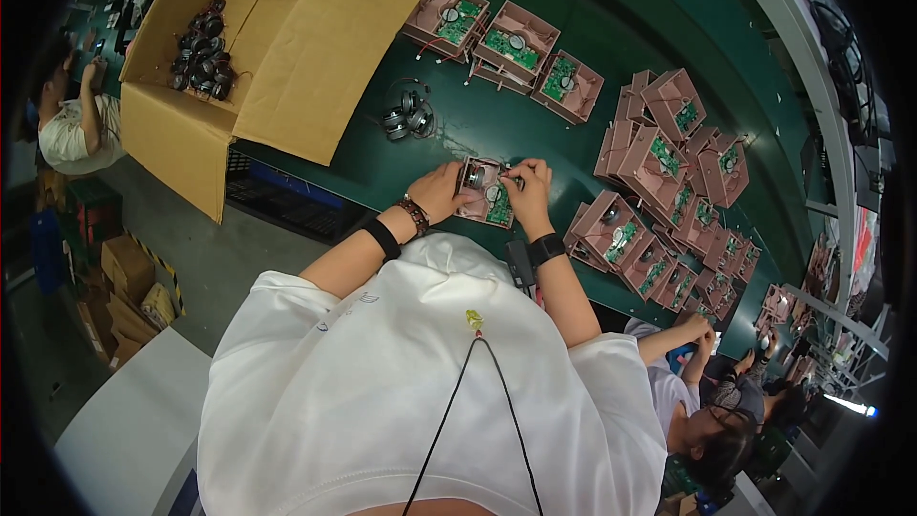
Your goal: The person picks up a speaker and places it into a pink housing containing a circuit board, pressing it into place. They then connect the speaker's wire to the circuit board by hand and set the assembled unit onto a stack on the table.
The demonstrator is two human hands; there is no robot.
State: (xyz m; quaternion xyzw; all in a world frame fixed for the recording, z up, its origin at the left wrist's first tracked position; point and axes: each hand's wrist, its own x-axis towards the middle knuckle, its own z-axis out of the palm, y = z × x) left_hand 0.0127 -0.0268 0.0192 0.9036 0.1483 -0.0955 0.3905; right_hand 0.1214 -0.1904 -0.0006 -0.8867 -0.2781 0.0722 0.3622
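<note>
An open pink plastic housing [472, 214] lies on the green bench [382, 182] close in front of me. Inside it are a green circuit board [498, 204] and a round speaker [476, 176]. My left hand [437, 193] grips the housing's left wall, with the thumb over the rim. My right hand [530, 193] is at its upper right side, fingers pinched together over the inside. Whatever is between those fingertips is too small to make out. Several loose black speakers [408, 118] with wires lie beyond my left hand.
A large open cardboard box [330, 48] holding many wired speakers [202, 57] stands at the far left. Pink housings with circuit boards sit along the back [516, 46] and in piles at the right [659, 172]. Other people work at the lower right [688, 401] and far left [81, 129].
</note>
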